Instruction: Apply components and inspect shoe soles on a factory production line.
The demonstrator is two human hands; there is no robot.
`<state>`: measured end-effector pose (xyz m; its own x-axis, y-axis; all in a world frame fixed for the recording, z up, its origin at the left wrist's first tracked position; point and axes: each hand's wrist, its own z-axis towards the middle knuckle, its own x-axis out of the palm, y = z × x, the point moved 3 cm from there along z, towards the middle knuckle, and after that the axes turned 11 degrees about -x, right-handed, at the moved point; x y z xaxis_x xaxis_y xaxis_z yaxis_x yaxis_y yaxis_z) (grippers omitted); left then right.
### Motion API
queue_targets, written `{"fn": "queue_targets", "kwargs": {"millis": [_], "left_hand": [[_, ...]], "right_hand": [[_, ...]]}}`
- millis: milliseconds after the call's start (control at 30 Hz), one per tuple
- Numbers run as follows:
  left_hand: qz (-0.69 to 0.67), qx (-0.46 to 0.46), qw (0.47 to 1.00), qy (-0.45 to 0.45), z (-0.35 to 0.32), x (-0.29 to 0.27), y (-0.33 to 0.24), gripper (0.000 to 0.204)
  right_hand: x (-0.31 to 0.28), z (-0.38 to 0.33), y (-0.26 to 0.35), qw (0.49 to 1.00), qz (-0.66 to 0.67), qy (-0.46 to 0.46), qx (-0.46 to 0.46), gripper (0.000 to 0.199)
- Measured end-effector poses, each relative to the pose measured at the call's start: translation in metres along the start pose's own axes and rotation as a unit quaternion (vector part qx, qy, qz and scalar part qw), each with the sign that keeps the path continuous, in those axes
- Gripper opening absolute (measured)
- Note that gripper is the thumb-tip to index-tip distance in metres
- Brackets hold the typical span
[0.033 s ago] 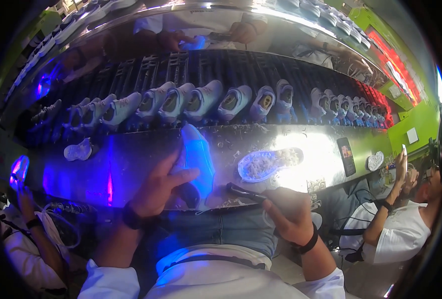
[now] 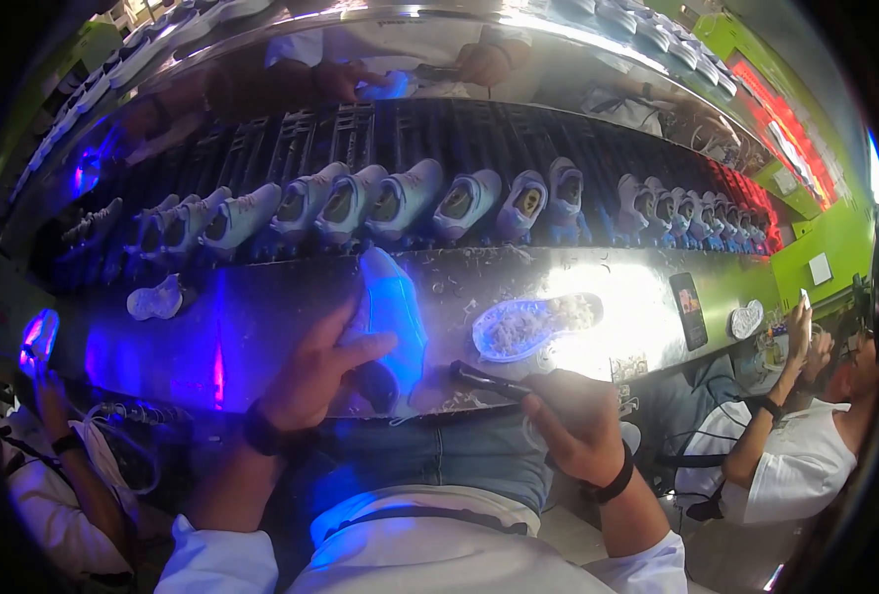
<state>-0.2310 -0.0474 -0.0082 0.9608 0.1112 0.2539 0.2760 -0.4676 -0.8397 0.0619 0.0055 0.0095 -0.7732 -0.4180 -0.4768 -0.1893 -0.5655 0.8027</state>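
Centrally, in the head view, my left fingers (image 2: 365,348) grip a shoe (image 2: 397,312) lit blue, its toe pointing away from me, tilted over the near edge of the metal surface (image 2: 261,297). The thumb lies across the shoe's near side; the remaining fingers pass behind it, and I cannot tell how they are spread. My right fingers (image 2: 558,428) are closed around the handle of a dark, slim tool (image 2: 489,384), whose free end points toward the shoe and stands apart from it. I judge the step in hand to be close work on this one shoe, steadied by the left and served by the right. The next move, as I read it, calls for a firm left hold and a small, controlled leftward approach of the tool. Beyond the tool rests a sole-shaped tray (image 2: 518,332) filled with pale scraps; a row of shoes (image 2: 400,203) stands along the dark rack behind the surface.
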Motion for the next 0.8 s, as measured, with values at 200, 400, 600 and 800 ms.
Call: {"fn": "queue_targets", "kwargs": {"millis": [200, 400, 600, 800], "left_hand": [[-0.038, -0.064, 0.997, -0.004, -0.001, -0.001, 0.004, 0.067], [-0.066, -0.097, 0.992, -0.039, -0.006, 0.001, 0.007, 0.056], [-0.037, -0.155, 0.985, -0.071, -0.011, -0.003, 0.018, 0.048], [-0.027, -0.168, 0.985, 0.016, -0.017, -0.015, 0.039, 0.058]], "right_hand": [[-0.006, 0.014, 0.003, 0.998, -0.053, 0.004, -0.042, 0.018], [-0.014, 0.029, 0.011, 0.986, -0.119, 0.003, -0.120, 0.021], [-0.019, 0.039, 0.011, 0.973, -0.133, -0.014, -0.186, 0.027], [-0.024, 0.050, 0.015, 0.959, -0.144, -0.013, -0.244, 0.032]]}}
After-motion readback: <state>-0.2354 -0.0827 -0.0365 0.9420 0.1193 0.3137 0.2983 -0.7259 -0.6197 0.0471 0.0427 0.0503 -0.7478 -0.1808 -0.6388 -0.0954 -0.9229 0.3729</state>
